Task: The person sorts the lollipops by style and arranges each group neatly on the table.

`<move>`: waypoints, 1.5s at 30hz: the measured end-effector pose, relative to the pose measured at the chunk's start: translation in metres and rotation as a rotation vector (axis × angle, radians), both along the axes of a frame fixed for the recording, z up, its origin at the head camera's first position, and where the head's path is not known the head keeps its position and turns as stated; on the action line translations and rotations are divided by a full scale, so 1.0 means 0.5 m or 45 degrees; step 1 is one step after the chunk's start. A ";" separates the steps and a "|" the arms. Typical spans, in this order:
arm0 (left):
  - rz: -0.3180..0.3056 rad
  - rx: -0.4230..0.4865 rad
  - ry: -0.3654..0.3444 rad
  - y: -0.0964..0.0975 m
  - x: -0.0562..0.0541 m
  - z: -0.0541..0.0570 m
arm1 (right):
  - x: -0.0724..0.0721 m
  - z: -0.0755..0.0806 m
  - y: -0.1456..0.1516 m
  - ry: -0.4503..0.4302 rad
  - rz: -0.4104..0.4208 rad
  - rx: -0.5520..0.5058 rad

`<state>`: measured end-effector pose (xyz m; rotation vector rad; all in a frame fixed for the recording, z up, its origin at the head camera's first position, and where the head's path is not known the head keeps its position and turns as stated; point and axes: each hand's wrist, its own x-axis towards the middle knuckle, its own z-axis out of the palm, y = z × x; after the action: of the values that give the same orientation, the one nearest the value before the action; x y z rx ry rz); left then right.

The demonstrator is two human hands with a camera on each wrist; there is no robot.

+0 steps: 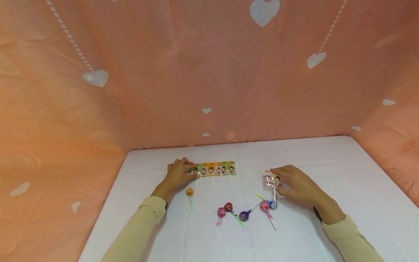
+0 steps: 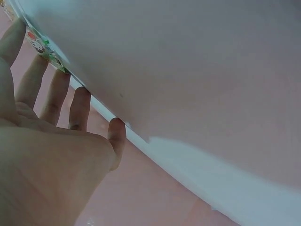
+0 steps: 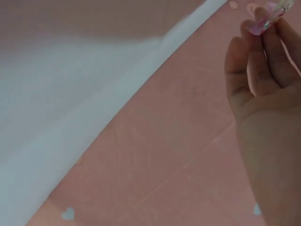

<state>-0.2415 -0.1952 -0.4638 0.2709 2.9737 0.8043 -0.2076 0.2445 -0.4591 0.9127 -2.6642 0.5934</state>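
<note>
In the head view my left hand (image 1: 178, 175) touches the left end of a row of lollipops in flat wrappers, at a green-wrapped lollipop (image 1: 196, 171). Its fingers (image 2: 56, 94) are spread, tips down at the table, in the left wrist view. Beside that one lie an orange-wrapped lollipop (image 1: 211, 170) and another green-wrapped lollipop (image 1: 228, 169). On the right, my right hand (image 1: 296, 185) pinches a pink-wrapped lollipop (image 1: 272, 179) by its wrapper's right side, stick pointing down. The right wrist view shows this pink wrapper (image 3: 265, 21) at the fingertips, partly cut off by the frame.
Round lollipops lie nearer on the white table (image 1: 157, 236): an orange one (image 1: 190, 191), a pink one (image 1: 221, 212), a red one (image 1: 228, 207), a purple one (image 1: 244, 216), another pink one (image 1: 264, 206) and a blue one (image 1: 273, 205). A pink heart-patterned curtain (image 1: 209, 72) surrounds the table.
</note>
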 end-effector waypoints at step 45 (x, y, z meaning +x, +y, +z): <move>0.018 -0.011 -0.062 -0.001 -0.002 -0.001 | -0.111 0.002 -0.099 -0.142 0.125 0.025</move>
<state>-0.2426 -0.1957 -0.4644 0.2265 2.9364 0.7882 -0.2632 0.1948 -0.4583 1.0508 -2.7400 0.6594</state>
